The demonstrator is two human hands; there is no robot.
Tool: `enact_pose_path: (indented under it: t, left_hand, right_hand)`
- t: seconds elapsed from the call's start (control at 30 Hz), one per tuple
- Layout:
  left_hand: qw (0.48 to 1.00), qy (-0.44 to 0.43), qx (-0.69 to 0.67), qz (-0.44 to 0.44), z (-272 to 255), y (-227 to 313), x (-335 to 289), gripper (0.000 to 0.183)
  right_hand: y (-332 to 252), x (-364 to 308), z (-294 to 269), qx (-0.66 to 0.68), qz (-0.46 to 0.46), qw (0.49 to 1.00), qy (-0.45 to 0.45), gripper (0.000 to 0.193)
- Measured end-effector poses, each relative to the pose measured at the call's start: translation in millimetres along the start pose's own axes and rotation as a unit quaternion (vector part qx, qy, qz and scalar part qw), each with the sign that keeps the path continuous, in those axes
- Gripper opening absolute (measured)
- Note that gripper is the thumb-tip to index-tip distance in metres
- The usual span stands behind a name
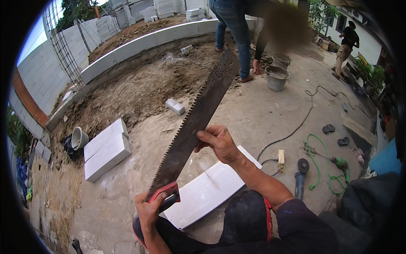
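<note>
A hand saw [192, 122] with a dark, worn blade and coarse teeth slants up and away in front of me, teeth toward the left. My left hand [149, 210] is closed around its red and black handle [169, 196]. My right hand [216, 143] pinches the blade's back edge about halfway along, thumb on the near face. Below the saw, a white lightweight block [211, 190] lies flat on the concrete by my knees. Part of that block is hidden behind my right forearm and leg.
Stacked white blocks [107, 149] and a bucket [79, 139] stand at left. An angle grinder [300, 178], green drill [341, 167] and cords lie at right. Ahead, a person in jeans [241, 42] bends near cement buckets [277, 78]; another person [347, 46] stands far right.
</note>
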State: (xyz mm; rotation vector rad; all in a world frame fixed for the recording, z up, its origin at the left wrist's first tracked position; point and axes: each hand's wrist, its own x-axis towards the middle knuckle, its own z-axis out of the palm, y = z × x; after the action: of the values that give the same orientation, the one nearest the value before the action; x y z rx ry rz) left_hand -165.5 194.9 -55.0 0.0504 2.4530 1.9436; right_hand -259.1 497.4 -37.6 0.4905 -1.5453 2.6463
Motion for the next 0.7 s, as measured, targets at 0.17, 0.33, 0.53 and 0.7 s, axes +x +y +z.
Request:
enact_pose_path:
  t: [0.17, 0.33, 0.53, 0.7]
  left_hand:
    - [0.999, 0.013, -0.007, 0.045, 8.0, 8.6, -1.3, 0.018]
    - [0.996, 0.032, -0.002, 0.086, 11.8, 8.6, -2.5, 0.017]
    - [0.998, 0.014, 0.014, 0.053, 3.9, 4.9, -4.7, 0.018]
    - [0.996, -0.055, -0.029, -0.066, -15.3, 10.3, 11.6, 0.025]
  right_hand:
    - [4.2, -0.4, -12.2, 0.009, 0.003, 1.000, -0.022, 0.023]
    - [6.7, -0.8, -10.8, 0.013, 0.009, 1.000, -0.023, 0.023]
    - [6.4, -6.1, -8.6, 0.016, 0.008, 1.000, -0.012, 0.023]
    - [8.6, -21.1, -21.1, -0.051, 0.048, 0.998, -0.002, 0.025]
